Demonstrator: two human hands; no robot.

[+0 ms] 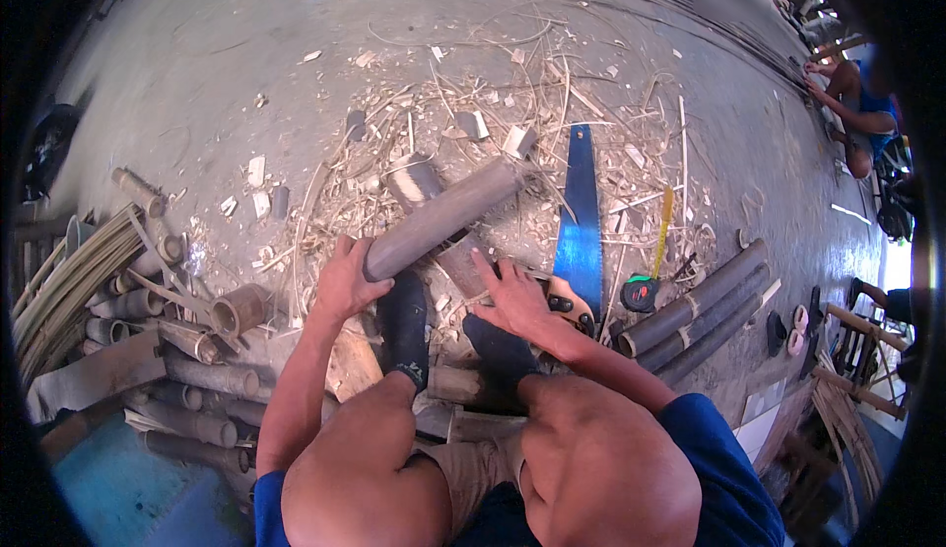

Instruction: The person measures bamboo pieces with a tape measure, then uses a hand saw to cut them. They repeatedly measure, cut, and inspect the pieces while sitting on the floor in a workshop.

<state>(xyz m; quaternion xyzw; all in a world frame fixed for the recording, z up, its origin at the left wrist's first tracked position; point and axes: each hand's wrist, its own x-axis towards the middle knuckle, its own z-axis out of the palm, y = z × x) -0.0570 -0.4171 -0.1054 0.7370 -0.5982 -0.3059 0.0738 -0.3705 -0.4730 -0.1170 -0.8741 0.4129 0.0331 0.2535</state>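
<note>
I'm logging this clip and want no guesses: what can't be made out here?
Head view only:
- Left hand palm and fingertips: hidden behind the bamboo tube.
- What lies under the right hand: covered by it.
- Saw handle: partly hidden by the right hand.
- Right rim: person cut off.

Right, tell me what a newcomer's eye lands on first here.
Mid-frame, the left hand grips one end of a grey bamboo tube, which slants up to the right, while the right hand lies open beside it. Just right lies a blue-bladed handsaw amid pale shavings; cut bamboo pieces pile at left.
</note>
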